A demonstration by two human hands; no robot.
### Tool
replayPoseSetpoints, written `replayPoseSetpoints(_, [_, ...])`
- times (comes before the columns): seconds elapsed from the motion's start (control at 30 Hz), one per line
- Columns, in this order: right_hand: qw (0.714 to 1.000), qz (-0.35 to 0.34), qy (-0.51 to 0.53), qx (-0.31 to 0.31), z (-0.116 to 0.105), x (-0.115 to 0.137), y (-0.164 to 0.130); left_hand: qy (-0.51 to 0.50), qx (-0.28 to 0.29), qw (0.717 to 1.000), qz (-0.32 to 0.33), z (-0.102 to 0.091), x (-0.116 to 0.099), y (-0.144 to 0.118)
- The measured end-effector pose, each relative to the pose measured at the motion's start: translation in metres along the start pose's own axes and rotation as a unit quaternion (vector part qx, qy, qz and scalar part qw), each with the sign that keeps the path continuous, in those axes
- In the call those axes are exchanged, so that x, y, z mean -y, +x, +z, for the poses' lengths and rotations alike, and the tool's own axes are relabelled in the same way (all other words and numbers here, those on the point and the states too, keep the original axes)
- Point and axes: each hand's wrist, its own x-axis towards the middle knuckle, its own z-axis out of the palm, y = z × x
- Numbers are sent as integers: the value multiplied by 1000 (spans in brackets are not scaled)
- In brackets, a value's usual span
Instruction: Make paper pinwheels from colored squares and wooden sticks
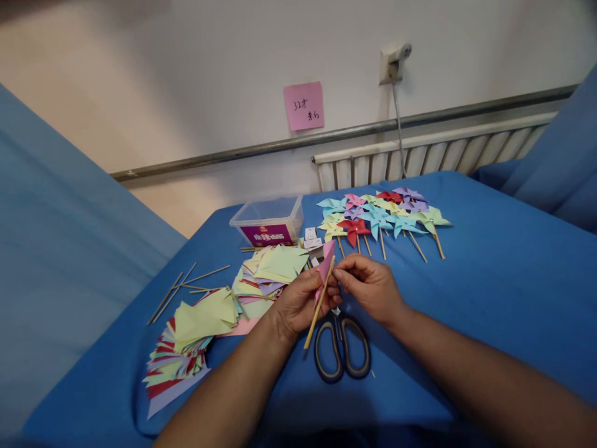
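- Pink paper (pixel 326 264) sits pinched against a wooden stick (pixel 319 308) in the left hand (pixel 298 302), whose fingers are closed round both, just above the scissors (pixel 342 348).
- Fingers of the right hand (pixel 370 286) are nipped together at the paper's edge, holding it or something too small to tell.
- Thin paper could tear or slip off the stick if the pinch twists; the stick's loose lower end could snag the scissors.
- Blue cloth covers the surface (pixel 489 280); on it lie finished pinwheels (pixel 382 218), paper stacks (pixel 275 267), spare sticks (pixel 186 283) and a clear tub (pixel 270 219).
- Behind stand a radiator (pixel 433 152) and a wall with a pink note (pixel 304 106).
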Motion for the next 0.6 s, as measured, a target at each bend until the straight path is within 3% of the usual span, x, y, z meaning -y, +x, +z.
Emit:
replayPoseSetpoints(0.17, [999, 30, 9, 12, -2, -3, 1, 8, -9, 1000, -7, -1, 0, 1])
replayPoseSetpoints(0.5, [997, -25, -64, 27, -7, -4, 3, 33, -35, 999, -9, 0, -1, 0])
replayPoseSetpoints(0.6, [999, 3, -44, 18, -7, -5, 4, 35, -32, 999, -2, 2, -2, 0])
